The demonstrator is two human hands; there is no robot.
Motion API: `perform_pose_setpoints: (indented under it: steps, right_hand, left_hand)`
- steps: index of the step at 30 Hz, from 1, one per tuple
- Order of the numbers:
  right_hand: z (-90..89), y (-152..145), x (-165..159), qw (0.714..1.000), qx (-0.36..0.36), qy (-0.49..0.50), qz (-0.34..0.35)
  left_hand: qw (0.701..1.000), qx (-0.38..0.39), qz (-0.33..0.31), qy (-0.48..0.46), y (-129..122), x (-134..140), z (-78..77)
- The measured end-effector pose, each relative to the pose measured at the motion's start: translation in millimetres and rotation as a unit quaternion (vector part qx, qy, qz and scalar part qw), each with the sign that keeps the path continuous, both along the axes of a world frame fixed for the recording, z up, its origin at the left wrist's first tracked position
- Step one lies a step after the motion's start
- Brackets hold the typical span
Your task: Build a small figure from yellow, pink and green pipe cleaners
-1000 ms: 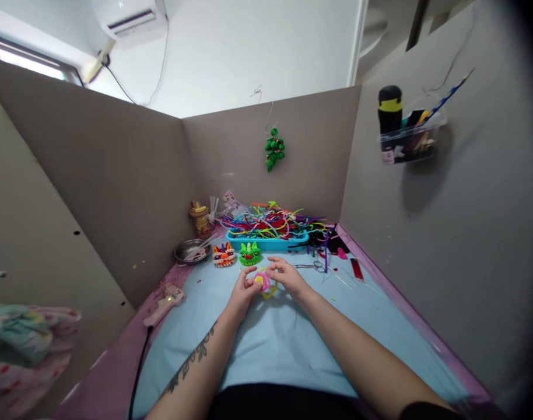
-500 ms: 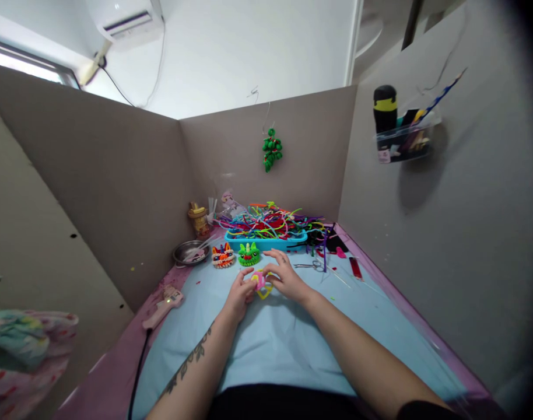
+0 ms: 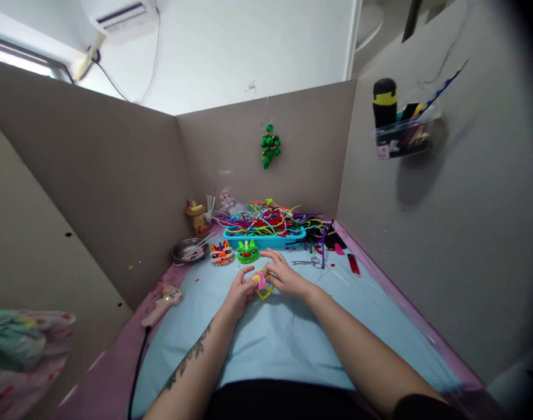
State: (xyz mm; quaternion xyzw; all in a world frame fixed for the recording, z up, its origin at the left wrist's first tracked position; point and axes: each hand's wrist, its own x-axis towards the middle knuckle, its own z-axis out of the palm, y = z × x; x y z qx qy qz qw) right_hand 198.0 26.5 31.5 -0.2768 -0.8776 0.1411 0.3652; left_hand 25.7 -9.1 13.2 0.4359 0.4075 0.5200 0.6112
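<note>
Between my two hands is a small pink and yellow pipe-cleaner piece (image 3: 261, 282), with a yellow loop hanging from its lower side. My left hand (image 3: 241, 287) pinches its left edge between thumb and fingers. From the right, my right hand (image 3: 286, 274) has its fingertips closed on the piece's other side, with one finger raised. Just beyond them stand a green animal-head figure (image 3: 248, 252) and an orange and white one (image 3: 221, 254). My fingers hide part of the held piece.
A blue tray (image 3: 264, 241) heaped with coloured pipe cleaners stands at the back. Scissors (image 3: 308, 262) lie to the right, a metal bowl (image 3: 189, 251) to the left. A glue gun (image 3: 162, 306) with a cord rests at the left edge. Grey panels (image 3: 266, 186) enclose the table.
The pink and yellow piece has turned slightly, and my right fingers have shifted a little over it. Both hands stay in nearly the same place; the whole view has tilted slightly.
</note>
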Motion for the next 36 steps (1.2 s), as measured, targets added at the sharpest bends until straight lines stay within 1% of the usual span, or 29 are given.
perform_pose_setpoints:
  steps: [4,10,14,18,22,26,30,36]
  right_hand:
    - [-3.8,-2,-6,1.000,0.014,0.022,-0.016]
    - [-4.8,-2,-8,0.999,0.006,0.052,-0.017]
    - [-5.3,0,-6,0.996,-0.018,0.080,-0.020]
    - [-7.3,3,-6,0.992,-0.058,0.114,-0.021]
    - [-8.7,7,-8,0.980,-0.093,0.168,-0.052]
    - [-9.6,6,-10,0.971,-0.100,0.205,-0.075]
    - [-9.5,2,-13,0.962,-0.110,0.235,-0.083]
    - [-8.7,0,-15,0.960,-0.121,0.242,-0.077]
  left_hand:
    - [1.000,0.006,-0.003,0.005,-1,1,0.1]
    - [1.000,0.014,0.000,0.001,-2,0,0.1]
    - [1.000,0.021,-0.010,-0.006,-2,0,0.2]
    - [0.999,0.032,-0.011,-0.013,-2,-1,-0.1]
    - [0.999,0.051,-0.002,-0.018,-3,-1,0.1]
    - [0.998,0.058,0.015,-0.009,-5,1,1.9]
    - [0.998,0.055,0.025,-0.006,-7,2,3.4]
    - [0.998,0.058,0.022,-0.020,-7,2,3.8]
